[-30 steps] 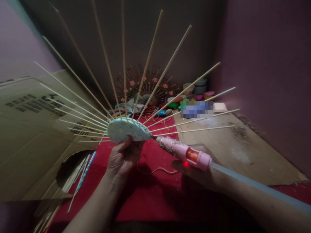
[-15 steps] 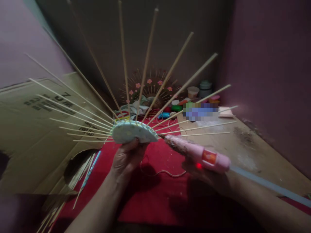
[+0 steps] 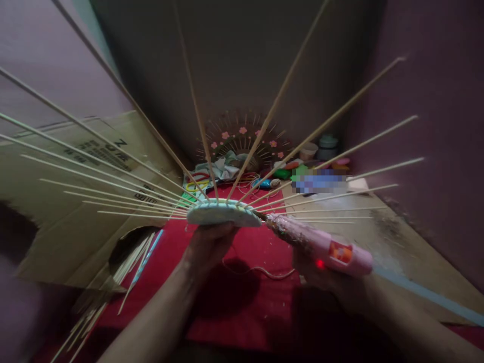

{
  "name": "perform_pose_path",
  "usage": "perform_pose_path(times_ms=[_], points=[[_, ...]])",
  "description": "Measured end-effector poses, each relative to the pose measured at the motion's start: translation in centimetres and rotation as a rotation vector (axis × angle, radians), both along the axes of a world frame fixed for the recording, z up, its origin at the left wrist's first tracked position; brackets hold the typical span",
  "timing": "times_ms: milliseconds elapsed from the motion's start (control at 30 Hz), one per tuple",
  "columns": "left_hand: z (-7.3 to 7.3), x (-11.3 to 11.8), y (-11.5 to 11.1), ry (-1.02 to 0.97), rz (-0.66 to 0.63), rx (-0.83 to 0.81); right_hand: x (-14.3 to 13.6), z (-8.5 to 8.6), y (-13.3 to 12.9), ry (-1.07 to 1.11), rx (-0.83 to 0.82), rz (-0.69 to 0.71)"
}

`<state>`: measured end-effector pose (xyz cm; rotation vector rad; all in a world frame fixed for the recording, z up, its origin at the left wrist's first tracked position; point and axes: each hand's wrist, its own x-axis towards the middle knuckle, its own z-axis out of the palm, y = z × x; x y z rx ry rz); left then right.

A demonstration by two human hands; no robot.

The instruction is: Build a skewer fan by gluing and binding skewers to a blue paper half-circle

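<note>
Two pinkish walls (image 3: 434, 126) stand at the left and right of the frame, with a dark back wall (image 3: 242, 60) between them. A big cardboard box (image 3: 86, 252) takes up the left side, and red cloth (image 3: 234, 327) covers the bottom centre, meeting a flat cardboard sheet (image 3: 397, 252) at right. Across the middle and upper frame, thin wooden sticks (image 3: 321, 130) spread like rays from the curved edge of a pale half-disc (image 3: 219, 216). This half-disc is at mid-frame, its long axis nearly level, its flat edge downward. Behind it, small and dim, a rounded ornament carries pink flowers (image 3: 242, 130). A pink glue gun (image 3: 315, 241) slants from lower right up toward the left, its dark nozzle (image 3: 266, 217) at the half-disc's right end; whether they touch, I cannot tell. The left hand (image 3: 212, 244) is the nearer one, directly beneath the half-disc, its fingers pinching the flat edge, though most are hidden. The right hand (image 3: 333, 280) is farther off, toward the lower right, fingers wrapped under the gun; the trigger is out of sight. A pale glue stick (image 3: 427, 294) juts from the gun's back. Smallest, a red light (image 3: 319, 263) glows on its side.
</note>
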<state>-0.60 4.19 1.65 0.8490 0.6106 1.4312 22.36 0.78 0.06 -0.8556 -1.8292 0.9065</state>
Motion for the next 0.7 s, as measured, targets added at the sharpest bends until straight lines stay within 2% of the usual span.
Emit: perform_pose_path(times_ms=[67,167,367,700], points=[[-0.09,0.15,-0.09,0.022,-0.035,0.026,-0.17,-0.01,0.07,-0.011,0.019,0.029],[-0.29,0.29,-0.09,0.026,-0.031,0.052,-0.23,-0.37,0.25,-0.020,0.052,-0.004],[-0.20,0.25,-0.14,0.073,-0.042,0.078,0.04,-0.23,0.17,-0.084,0.199,0.042],[-0.39,0.20,-0.13,0.075,-0.044,0.087,0.34,-0.49,0.38,-0.136,0.156,0.057]])
